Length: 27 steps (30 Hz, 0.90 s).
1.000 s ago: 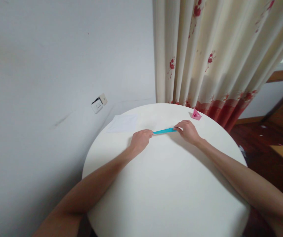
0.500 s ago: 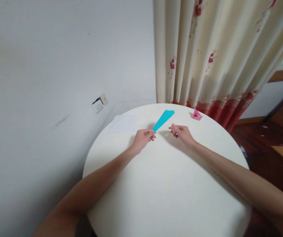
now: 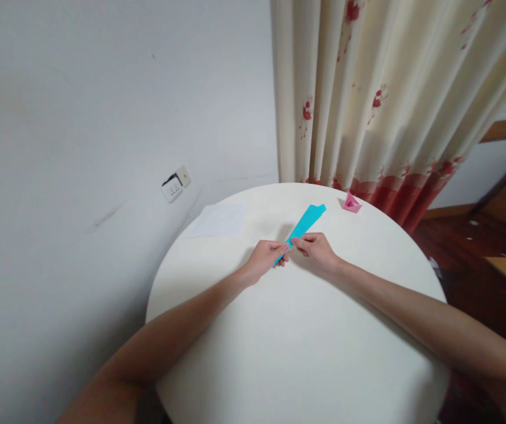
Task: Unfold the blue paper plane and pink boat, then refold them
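Observation:
A long, narrow piece of folded blue paper [image 3: 308, 221] is held over the middle of the table, its wider notched end pointing away to the right. My left hand [image 3: 268, 258] pinches it near its lower, pointed end, and the tip sticks out below those fingers. Just to the right, my right hand [image 3: 317, 249] grips the paper's edge between thumb and forefinger. The two hands almost touch. Part of the paper's lower half is hidden behind the fingers.
The round white table [image 3: 297, 341] carries a white paper sheet [image 3: 220, 220] at the back left and a pink folded-paper piece [image 3: 351, 202] at the back right. A wall with a socket [image 3: 172, 189] rises at left; a patterned curtain [image 3: 367, 118] hangs behind.
My right hand has moved left and taken hold of the blue paper. My left hand has shifted slightly right and nearer, now gripping farther up the paper, with its tip showing below.

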Tool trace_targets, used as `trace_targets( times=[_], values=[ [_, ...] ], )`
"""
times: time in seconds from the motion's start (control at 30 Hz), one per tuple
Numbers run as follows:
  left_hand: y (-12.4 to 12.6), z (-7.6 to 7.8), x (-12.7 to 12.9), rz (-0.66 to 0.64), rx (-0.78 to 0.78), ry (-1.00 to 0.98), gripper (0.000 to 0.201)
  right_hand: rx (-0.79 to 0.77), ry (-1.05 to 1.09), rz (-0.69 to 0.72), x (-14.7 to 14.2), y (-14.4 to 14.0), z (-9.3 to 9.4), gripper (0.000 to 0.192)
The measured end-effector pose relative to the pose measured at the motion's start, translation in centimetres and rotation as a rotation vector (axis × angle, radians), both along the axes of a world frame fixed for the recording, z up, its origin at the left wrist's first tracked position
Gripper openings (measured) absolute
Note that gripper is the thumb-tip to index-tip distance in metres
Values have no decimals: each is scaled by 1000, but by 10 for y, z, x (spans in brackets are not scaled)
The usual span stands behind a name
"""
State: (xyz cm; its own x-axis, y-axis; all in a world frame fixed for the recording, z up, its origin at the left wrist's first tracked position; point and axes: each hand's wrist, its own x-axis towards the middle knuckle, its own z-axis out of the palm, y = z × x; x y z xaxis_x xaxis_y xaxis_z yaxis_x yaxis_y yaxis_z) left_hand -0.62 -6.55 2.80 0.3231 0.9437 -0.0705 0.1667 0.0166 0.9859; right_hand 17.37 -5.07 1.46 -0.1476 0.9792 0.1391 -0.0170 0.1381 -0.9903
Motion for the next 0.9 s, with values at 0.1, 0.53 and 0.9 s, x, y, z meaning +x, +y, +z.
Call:
trace_targets(
  times=[0.1,0.53,0.9],
  values=[
    [2,-4,-1,-3,-22,-3,44,0,39,-42,6,7,-1,47],
    [0,-10,-5,38,-47,1,30,-25,236,-269,43,42,-2,41],
    [0,-7,1,30,-62,-116,62,-13,154,-82,29,25,-2,45]
  ],
)
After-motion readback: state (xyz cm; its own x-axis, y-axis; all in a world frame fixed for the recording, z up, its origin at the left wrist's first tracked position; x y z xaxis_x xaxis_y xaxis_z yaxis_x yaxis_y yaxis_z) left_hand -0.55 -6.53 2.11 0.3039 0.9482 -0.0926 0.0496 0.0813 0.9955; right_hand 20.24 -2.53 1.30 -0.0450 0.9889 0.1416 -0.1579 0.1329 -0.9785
